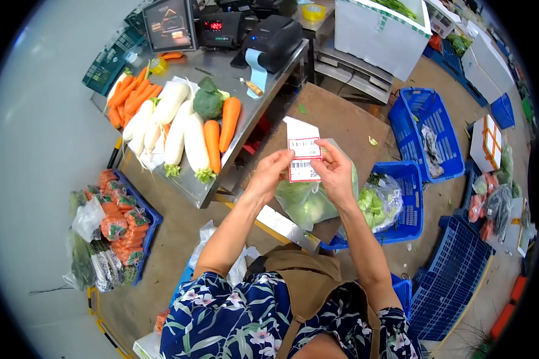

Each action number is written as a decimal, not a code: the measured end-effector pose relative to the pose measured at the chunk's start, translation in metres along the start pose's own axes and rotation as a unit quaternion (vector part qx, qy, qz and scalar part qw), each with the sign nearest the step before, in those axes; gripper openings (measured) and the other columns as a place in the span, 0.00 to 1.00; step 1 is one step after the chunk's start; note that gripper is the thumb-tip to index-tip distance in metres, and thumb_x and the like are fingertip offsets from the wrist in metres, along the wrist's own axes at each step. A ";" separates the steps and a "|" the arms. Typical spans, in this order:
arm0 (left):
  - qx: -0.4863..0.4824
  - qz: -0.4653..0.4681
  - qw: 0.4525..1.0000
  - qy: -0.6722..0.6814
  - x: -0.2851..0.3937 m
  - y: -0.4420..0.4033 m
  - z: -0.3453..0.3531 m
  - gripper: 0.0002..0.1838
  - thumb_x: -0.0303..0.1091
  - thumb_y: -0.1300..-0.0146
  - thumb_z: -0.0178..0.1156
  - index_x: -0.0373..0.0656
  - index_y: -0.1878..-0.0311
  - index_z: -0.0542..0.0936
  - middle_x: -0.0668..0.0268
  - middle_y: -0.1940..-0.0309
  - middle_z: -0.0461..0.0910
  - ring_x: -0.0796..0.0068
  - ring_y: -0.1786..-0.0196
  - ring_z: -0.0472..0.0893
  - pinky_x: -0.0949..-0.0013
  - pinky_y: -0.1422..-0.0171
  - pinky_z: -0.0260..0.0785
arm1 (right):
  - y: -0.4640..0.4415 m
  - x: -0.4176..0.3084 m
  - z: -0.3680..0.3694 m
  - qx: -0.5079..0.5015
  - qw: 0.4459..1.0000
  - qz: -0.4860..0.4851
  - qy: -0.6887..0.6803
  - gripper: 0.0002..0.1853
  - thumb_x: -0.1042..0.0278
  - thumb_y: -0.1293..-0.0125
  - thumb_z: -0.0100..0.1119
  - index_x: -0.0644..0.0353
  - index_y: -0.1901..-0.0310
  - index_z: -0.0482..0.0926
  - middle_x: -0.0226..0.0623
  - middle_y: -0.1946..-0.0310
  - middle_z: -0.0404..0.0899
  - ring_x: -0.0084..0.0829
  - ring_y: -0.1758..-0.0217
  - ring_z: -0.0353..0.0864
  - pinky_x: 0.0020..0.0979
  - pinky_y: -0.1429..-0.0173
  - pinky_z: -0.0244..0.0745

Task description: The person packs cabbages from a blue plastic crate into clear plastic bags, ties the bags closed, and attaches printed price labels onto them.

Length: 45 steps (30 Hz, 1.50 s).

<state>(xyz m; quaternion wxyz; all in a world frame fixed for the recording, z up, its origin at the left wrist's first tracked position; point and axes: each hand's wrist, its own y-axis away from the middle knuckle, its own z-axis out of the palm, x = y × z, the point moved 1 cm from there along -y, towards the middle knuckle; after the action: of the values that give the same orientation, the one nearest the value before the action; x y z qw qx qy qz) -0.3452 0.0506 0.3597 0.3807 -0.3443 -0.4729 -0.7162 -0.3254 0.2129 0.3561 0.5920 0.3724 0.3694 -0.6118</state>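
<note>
A strip of barcode labels (pixel 305 161) with red borders, on white backing, is held up between both hands. My left hand (pixel 270 175) pinches its left edge with thumb and fingers. On the opposite edge, my right hand (pixel 337 176) grips the strip near the join between two labels. Just below the strip, a clear plastic bag (pixel 305 209) with pale green vegetables inside rests on a brown board-topped table (pixel 341 113). The hands partly cover the bag, and its exact contents are blurred by the plastic.
Left, a steel table (pixel 254 110) bears white radishes (pixel 173 140), carrots (pixel 229 122), broccoli (pixel 208 100), a small knife (pixel 251 87) and a label printer (pixel 273 42). Blue crates (pixel 426 134) stand right, one holding bagged lettuce (pixel 377 206). Bagged carrots (pixel 123 227) fill a crate lower left.
</note>
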 end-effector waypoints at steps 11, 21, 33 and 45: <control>-0.044 -0.093 0.994 0.031 -0.015 -0.014 0.042 0.14 0.36 0.37 0.60 0.35 0.55 0.78 0.61 0.62 0.82 0.74 0.62 0.82 0.71 0.57 0.77 | 0.052 -0.022 -0.041 0.056 0.963 -0.039 0.262 0.12 0.82 0.43 0.61 0.68 0.56 0.80 0.37 0.63 0.82 0.22 0.63 0.81 0.23 0.60 0.76; -0.009 -0.109 0.994 0.031 -0.030 -0.003 0.086 0.14 0.36 0.37 0.59 0.34 0.54 0.78 0.62 0.62 0.82 0.74 0.62 0.82 0.71 0.58 0.76 | 0.083 -0.035 -0.060 0.109 0.857 -0.290 0.411 0.07 0.82 0.49 0.62 0.65 0.67 0.80 0.42 0.63 0.79 0.37 0.62 0.81 0.30 0.59 0.75; 0.019 0.071 0.993 0.097 -0.061 0.026 0.020 0.16 0.36 0.33 0.54 0.35 0.48 0.75 0.60 0.52 0.79 0.71 0.50 0.79 0.62 0.40 0.67 | 0.042 0.027 -0.203 0.268 0.961 -0.026 -0.059 0.06 0.77 0.39 0.58 0.65 0.61 0.76 0.32 0.68 0.79 0.18 0.67 0.76 0.21 0.61 0.72; 0.127 0.005 0.980 0.156 -0.138 0.081 0.041 0.18 0.38 0.34 0.55 0.36 0.46 0.74 0.61 0.50 0.78 0.68 0.48 0.78 0.60 0.39 0.68 | 0.008 0.052 -0.188 0.131 0.843 -0.158 0.497 0.23 0.67 0.38 0.54 0.63 0.41 0.67 0.52 0.38 0.61 0.50 0.38 0.64 0.46 0.39 0.60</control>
<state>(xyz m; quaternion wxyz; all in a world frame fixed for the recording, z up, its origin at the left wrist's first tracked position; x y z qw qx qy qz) -0.2038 0.0983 0.2883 0.4940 -0.1797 -0.4934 -0.6930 -0.3151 0.3571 0.2249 0.1706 0.6370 0.5846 -0.4726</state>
